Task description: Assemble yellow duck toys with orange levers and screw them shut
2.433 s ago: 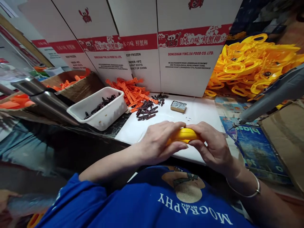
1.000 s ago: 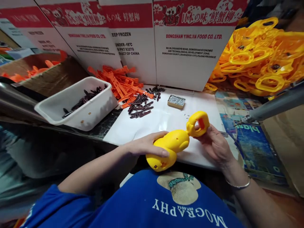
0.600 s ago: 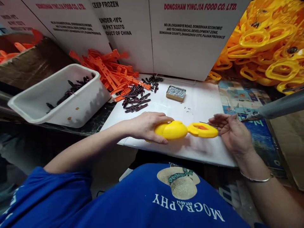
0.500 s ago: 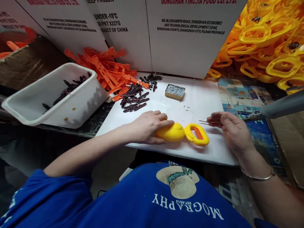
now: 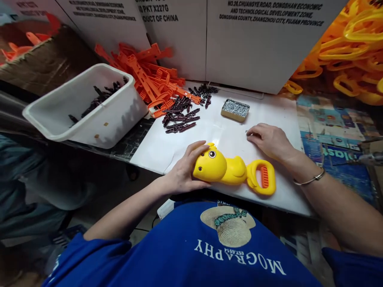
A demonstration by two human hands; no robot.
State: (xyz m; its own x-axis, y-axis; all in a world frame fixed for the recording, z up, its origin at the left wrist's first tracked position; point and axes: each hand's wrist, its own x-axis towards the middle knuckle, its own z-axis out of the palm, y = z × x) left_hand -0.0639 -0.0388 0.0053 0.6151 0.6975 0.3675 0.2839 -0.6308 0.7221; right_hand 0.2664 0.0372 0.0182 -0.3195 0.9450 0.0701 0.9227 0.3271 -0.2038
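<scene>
My left hand is wrapped round the head of a yellow animal-shaped toy, which lies along the front of the white board. Its face with round eyes points up, and its loop handle with an orange ribbed trigger is toward the right. My right hand rests on the board behind the handle, thumb and fingers pinched together near some tiny metal bits. Whatever the pinch holds is too small to make out. Beyond it stands a shallow tin filled with small metal pieces.
Dark slim parts and orange plastic parts are piled at the back left. A white bin with more dark parts is on the left. Yellow handles heap up at the right, near a power screwdriver. Cartons wall the back.
My right hand has moved from beside the handle to the board behind it, and its fingers have closed. The toy's face now shows in my left hand. The view has shifted.
</scene>
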